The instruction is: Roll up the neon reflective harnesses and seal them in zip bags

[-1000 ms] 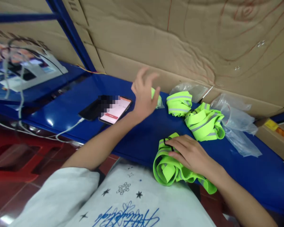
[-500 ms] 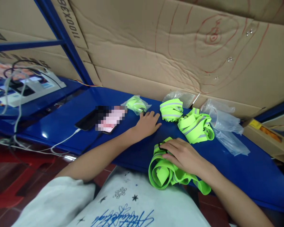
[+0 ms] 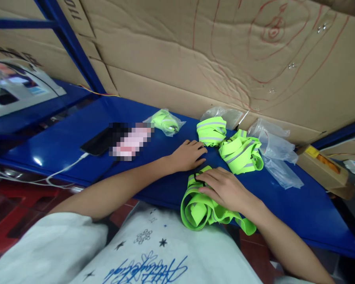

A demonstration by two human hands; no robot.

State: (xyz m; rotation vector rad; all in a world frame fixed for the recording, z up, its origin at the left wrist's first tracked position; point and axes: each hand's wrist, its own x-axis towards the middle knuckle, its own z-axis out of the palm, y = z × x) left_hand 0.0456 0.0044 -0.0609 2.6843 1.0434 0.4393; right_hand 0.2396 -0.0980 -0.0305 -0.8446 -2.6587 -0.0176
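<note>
A loose green reflective strap (image 3: 198,213) lies at the table's front edge, part of it hanging over. My right hand (image 3: 225,187) rests on top of it, fingers curled over the strap near a black piece. My left hand (image 3: 188,155) is on the blue table with nothing in it, fingers spread a little, just in front of a rolled green strap (image 3: 211,131). Beside that roll sits a looser green bundle (image 3: 241,153). Farther left, another green strap (image 3: 165,121) lies inside a clear bag.
Two phones (image 3: 99,139) lie at the left, one with a white cable. Clear plastic bags (image 3: 273,146) and an open cardboard box (image 3: 325,169) are at the right. A cardboard wall (image 3: 165,59) stands behind the blue table (image 3: 292,213).
My left hand has moved right, away from the bagged strap and toward the rolled strap and my right hand. The camera view has shifted slightly. My right hand stays on the loose strap.
</note>
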